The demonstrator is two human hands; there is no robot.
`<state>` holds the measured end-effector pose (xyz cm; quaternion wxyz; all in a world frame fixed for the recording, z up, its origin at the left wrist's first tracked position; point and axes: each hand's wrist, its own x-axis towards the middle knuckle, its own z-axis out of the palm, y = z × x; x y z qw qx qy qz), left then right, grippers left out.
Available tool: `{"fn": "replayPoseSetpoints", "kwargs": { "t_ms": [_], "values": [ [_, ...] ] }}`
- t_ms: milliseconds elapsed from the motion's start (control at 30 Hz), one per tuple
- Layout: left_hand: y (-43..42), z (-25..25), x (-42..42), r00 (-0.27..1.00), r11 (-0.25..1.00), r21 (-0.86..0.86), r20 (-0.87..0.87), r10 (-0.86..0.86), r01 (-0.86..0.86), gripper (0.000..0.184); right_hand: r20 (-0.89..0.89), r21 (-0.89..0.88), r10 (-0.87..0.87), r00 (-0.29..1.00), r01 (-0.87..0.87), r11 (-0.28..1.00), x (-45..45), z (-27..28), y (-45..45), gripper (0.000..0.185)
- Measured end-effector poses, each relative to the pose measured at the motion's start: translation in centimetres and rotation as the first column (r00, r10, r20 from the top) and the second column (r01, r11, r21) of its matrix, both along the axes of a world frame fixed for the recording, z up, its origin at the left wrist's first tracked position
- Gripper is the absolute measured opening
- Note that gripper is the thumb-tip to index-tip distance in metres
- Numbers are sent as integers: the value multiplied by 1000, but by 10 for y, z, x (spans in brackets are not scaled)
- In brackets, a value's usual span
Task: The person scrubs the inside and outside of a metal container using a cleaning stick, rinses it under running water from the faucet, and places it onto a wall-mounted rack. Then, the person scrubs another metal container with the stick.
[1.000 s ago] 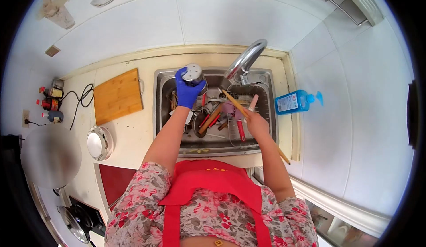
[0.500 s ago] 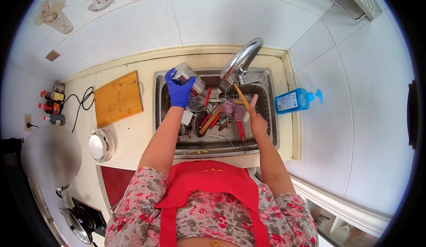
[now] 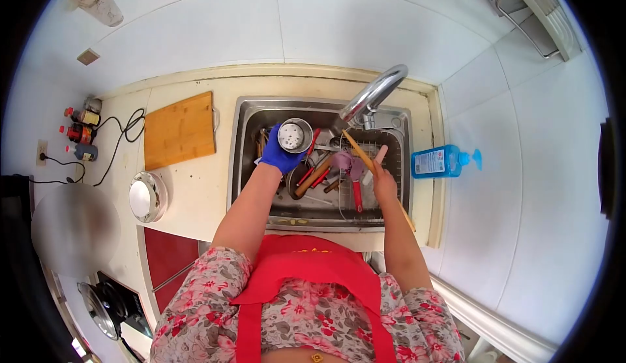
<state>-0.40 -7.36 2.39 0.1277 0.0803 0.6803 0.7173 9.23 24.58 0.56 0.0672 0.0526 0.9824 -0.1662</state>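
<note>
Around the steel sink (image 3: 297, 224), cream countertop (image 3: 186, 200) and white-tiled walls (image 3: 352, 24).

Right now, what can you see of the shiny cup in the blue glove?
The shiny cup is round and silvery, like metal. Its open top faces us, and dark spots, maybe holes, dot its pale bottom. The gloved left hand holds it above the sink. Its outer side is mostly hidden.

The blue-gloved left hand (image 3: 282, 157) was curled in a closed grip above the left part of the sink (image 3: 266, 213); the bare right hand (image 3: 385, 183) was closed over its right part. The 2 forearms (image 3: 246, 210) crossed its front edge.
</note>
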Motion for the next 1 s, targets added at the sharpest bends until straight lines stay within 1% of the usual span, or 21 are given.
{"fn": "replayPoseSetpoints", "kwargs": {
  "t_ms": [33, 133, 200, 233, 267, 333, 367, 400, 433, 467, 533, 567, 633, 667, 733, 767, 833, 867, 933, 967, 1000],
  "values": [
    [2, -3, -2, 988, 974, 225, 142, -55, 22, 33, 41, 14, -14, 999, 14, 1000, -2, -3, 1, 47],
    [8, 7, -2, 919, 884, 465, 367, -145, -46, 34, 73, 3, -40, 997, 39, 999, -7, -2, 1, 45],
    [12, 17, -1, 741, 606, 706, 616, -269, -367, 39, 26, -25, -66, 997, 67, 997, -13, 5, -2, 44],
    [14, 21, -1, 740, 606, 709, 613, -276, -361, 39, -21, -53, -96, 995, 95, 994, -18, 9, -3, 43],
    [16, 26, -3, 715, 567, 710, 642, -277, -418, 42, -25, -47, -105, 994, 104, 993, -25, 14, -5, 43],
    [24, 36, -4, 686, 526, 710, 668, -290, -469, 44, -427, -142, -211, 879, 165, 976, -43, 28, -14, 42],
    [26, 44, -3, 643, 526, 681, 708, -293, -510, 45, -428, -139, -217, 877, 174, 975, -52, 39, -19, 42],
    [28, 48, -3, 598, 527, 648, 746, -292, -551, 45, -501, -156, -232, 834, 176, 972, -61, 58, -27, 42],
    [30, 46, -4, 605, 516, 663, 735, -306, -543, 46, -570, -175, -244, 785, 175, 969, -69, 69, -31, 41],
    [32, 43, -5, 606, 517, 664, 733, -307, -541, 46, -572, -176, -246, 783, 176, 969, -76, 70, -30, 41],
    [38, 50, -5, 605, 516, 644, 749, -271, -566, 46, -513, 26, -26, 858, 46, 999, -85, 68, -28, 40],
    [39, 50, -6, 600, 488, 658, 743, -296, -574, 45, -516, 25, -24, 857, 43, 999, -86, 67, -27, 40],
    [41, 46, -9, 609, 478, 667, 735, -298, -571, 44, -384, 77, 23, 923, 7, 997, -88, 63, -26, 35],
    [41, 43, -11, 613, 469, 675, 729, -305, -569, 44, -386, 78, 29, 922, 1, 997, -87, 60, -28, 35],
    [44, 52, -10, 588, 495, 645, 754, -291, -582, 45, -293, 1, -73, 953, 77, 997, -77, 63, -35, 30],
    [46, 57, -11, 564, 506, 622, 775, -286, -598, 45, -297, 6, -69, 952, 74, 997, -76, 64, -39, 30],
    [49, 54, -13, 539, 518, 599, 794, -283, -611, 45, -556, -123, -82, 827, 16, 992, -71, 90, -62, 27],
    [51, 45, -14, 572, 509, 629, 768, -290, -587, 45, -557, -121, -82, 827, 17, 993, -64, 105, -76, 27],
    [55, 34, -15, 601, 503, 658, 741, -300, -561, 46, -578, -184, 16, 816, -150, 971, -50, 127, -104, 26],
    [58, 31, -16, 609, 489, 665, 736, -297, -565, 46, -577, -184, 14, 817, -146, 972, -48, 126, -111, 26],
    [59, 31, -16, 618, 473, 673, 729, -293, -569, 46, -584, -149, 159, 796, -297, 943, -48, 123, -118, 23]
  ]
}}
